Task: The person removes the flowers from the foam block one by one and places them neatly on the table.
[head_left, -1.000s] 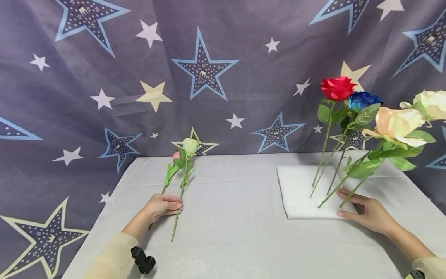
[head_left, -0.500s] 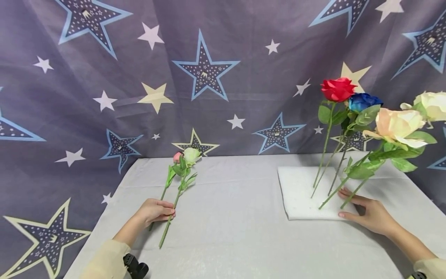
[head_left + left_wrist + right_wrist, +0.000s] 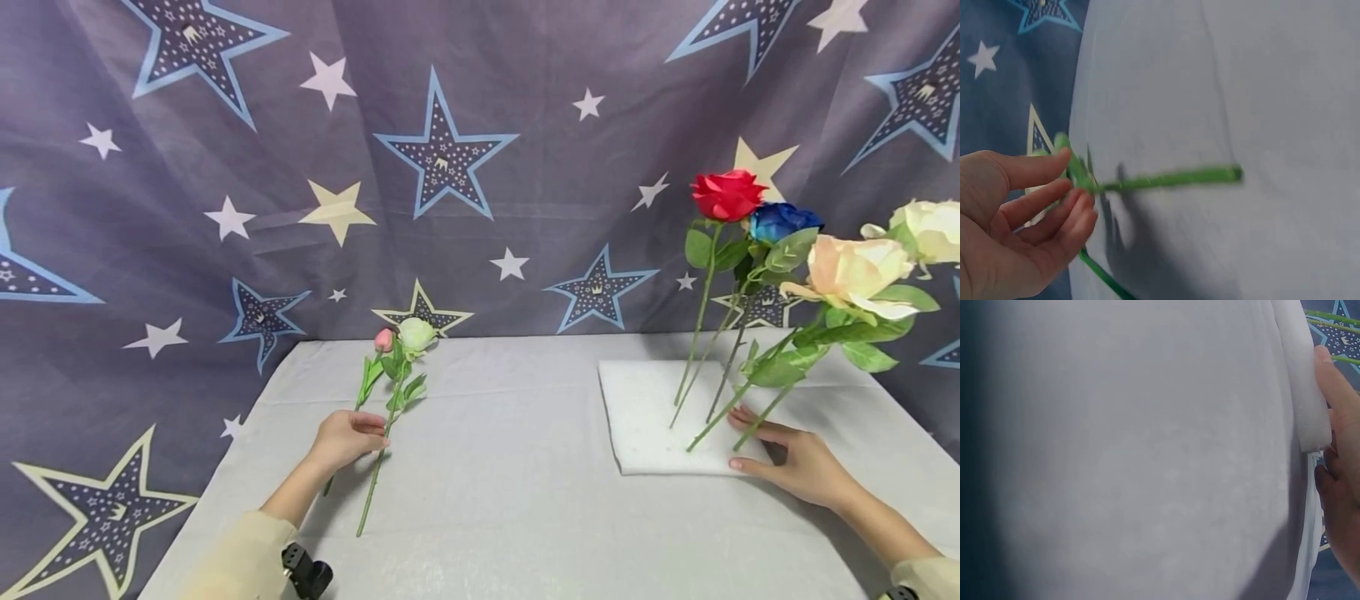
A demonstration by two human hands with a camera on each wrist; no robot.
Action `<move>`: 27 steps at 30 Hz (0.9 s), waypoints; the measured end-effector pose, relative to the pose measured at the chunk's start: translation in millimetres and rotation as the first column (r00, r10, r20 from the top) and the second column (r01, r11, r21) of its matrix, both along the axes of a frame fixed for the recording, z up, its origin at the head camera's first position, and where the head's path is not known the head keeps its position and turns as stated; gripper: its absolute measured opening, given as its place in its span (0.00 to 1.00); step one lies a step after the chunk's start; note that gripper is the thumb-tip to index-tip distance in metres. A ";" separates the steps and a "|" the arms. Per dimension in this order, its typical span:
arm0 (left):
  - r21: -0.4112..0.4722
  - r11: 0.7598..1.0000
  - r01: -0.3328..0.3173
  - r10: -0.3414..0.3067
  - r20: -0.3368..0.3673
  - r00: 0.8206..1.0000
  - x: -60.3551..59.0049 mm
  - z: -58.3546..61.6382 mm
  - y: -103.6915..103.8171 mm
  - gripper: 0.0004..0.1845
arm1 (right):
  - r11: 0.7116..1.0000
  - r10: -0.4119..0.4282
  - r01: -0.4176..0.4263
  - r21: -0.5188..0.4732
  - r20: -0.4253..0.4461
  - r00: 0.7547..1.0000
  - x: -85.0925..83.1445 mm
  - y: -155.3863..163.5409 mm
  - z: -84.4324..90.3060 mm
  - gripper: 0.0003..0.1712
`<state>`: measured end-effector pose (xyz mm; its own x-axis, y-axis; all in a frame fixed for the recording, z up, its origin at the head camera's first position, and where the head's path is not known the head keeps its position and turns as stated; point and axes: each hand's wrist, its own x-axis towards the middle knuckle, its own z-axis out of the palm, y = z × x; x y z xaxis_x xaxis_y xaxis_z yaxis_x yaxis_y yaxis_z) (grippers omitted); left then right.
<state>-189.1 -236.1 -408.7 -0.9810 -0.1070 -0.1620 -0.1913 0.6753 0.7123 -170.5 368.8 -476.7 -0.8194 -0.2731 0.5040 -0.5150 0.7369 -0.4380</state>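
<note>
My left hand (image 3: 347, 440) pinches the thin green stem of a pale white-green rose (image 3: 416, 335), whose bloom points away from me. In the left wrist view, the blurred stem (image 3: 1179, 179) sticks out past the fingertips. A pink tulip (image 3: 384, 340) lies beside the rose, partly hidden behind my left hand. My right hand (image 3: 798, 467) rests at the right edge of a white foam block (image 3: 645, 417), fingers and thumb spread over its near corner. Standing in the foam are a red rose (image 3: 727, 196), a blue rose (image 3: 783, 220) and a leaning peach rose (image 3: 855, 268).
A cream flower (image 3: 933, 229) shows at the right margin, behind the peach rose. Grey-white cloth covers the table (image 3: 510, 467), and a star-printed curtain (image 3: 540, 167) hangs along its back and left sides.
Held by my left hand, the rose dipped toward me and left, then shifted slightly back right and away; its bloom sits lower than a second ago. My right hand stays on the foam.
</note>
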 end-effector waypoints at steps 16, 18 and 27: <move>0.152 0.984 0.097 -0.071 -0.169 0.983 -38.6 -1.1 84.7 0.23 | 1.000 0.005 -0.005 0.017 -0.002 1.000 0.3 -0.7 1.6 0.35; 0.163 0.981 0.108 -0.074 -0.202 0.977 -42.7 -3.4 98.9 0.22 | 1.000 0.005 -0.005 0.023 -0.004 1.000 -0.2 -0.7 1.5 0.35; 0.244 0.948 0.204 -0.134 -0.277 0.951 -58.2 -13.5 166.1 0.21 | 1.000 0.008 -0.008 0.007 -0.020 1.000 -1.5 -0.4 2.0 0.34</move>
<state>-247.3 -70.0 -422.2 -0.9925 0.0765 0.0954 0.1200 0.4598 0.8799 -172.1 368.5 -474.7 -0.8072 -0.2832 0.5179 -0.5292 0.7359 -0.4223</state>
